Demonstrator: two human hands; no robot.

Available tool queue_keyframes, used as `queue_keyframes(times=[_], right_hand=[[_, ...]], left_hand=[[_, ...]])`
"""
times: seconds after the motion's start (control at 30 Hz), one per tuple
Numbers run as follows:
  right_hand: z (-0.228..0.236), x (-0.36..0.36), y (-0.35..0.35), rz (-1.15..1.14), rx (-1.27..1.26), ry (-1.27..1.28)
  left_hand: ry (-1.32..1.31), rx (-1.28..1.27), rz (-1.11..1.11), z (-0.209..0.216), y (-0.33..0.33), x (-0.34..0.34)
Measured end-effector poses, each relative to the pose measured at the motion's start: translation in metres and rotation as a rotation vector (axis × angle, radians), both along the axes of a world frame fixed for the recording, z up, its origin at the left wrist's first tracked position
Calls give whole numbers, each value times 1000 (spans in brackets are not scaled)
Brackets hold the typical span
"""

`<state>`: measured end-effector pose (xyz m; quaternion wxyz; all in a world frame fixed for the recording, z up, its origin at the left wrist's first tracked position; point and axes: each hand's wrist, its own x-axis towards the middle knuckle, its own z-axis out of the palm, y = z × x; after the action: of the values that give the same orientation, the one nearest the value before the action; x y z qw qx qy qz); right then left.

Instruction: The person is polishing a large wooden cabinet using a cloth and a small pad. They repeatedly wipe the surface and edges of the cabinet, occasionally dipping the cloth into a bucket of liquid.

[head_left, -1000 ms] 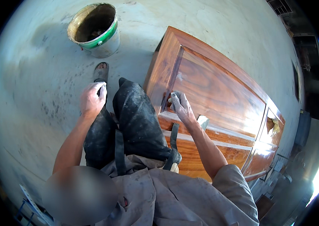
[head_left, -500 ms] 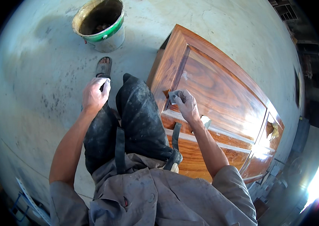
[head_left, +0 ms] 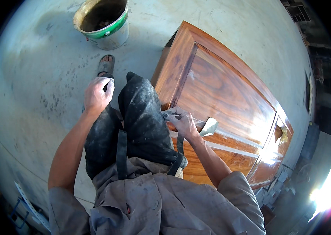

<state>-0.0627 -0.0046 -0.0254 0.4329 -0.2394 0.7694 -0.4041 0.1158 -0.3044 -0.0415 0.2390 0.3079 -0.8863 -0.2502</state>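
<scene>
My right hand (head_left: 182,122), its fingers dusted white, is closed in a pinch at the lower left corner of a varnished wooden panel (head_left: 220,94). It grips a small piece of grey sandpaper, now mostly hidden by the fingers. Just right of that wrist, a folded pale green-grey sheet (head_left: 209,127) rests on the panel's lower rail. My left hand (head_left: 98,96) is curled closed above my left leg, with whitish powder on thumb and fingers; anything inside it is hidden.
A bucket with a green band (head_left: 108,31) stands on the concrete floor (head_left: 40,51) beyond my sandalled foot (head_left: 106,64). A yellowish crumpled piece (head_left: 283,134) lies at the panel's right end. A blue metal frame (head_left: 20,211) is at lower left.
My right hand has moved down and slightly left toward the panel's lower corner, and the grey sandpaper has turned mostly out of sight. My left hand stays nearly still.
</scene>
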Motion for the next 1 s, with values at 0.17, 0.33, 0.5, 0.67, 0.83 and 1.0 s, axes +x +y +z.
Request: queue_keyframes(times=[0.17, 0.33, 0.5, 0.67, 0.83, 1.0], right_hand=[[-2, -15, 6, 135, -37, -211], [9, -13, 14, 249, -63, 29], [22, -20, 6, 224, -57, 108], [30, -2, 5, 285, -35, 428], [26, 9, 9, 167, 38, 272], [1, 0, 16, 194, -151, 139]], left_hand=[[-12, 6, -10, -7, -4, 4], [-13, 4, -11, -7, -3, 5], [-12, 8, -3, -11, -4, 6], [-28, -2, 11, -7, -2, 5], [-68, -3, 32, -4, -1, 4], [-94, -17, 20, -4, -3, 4]])
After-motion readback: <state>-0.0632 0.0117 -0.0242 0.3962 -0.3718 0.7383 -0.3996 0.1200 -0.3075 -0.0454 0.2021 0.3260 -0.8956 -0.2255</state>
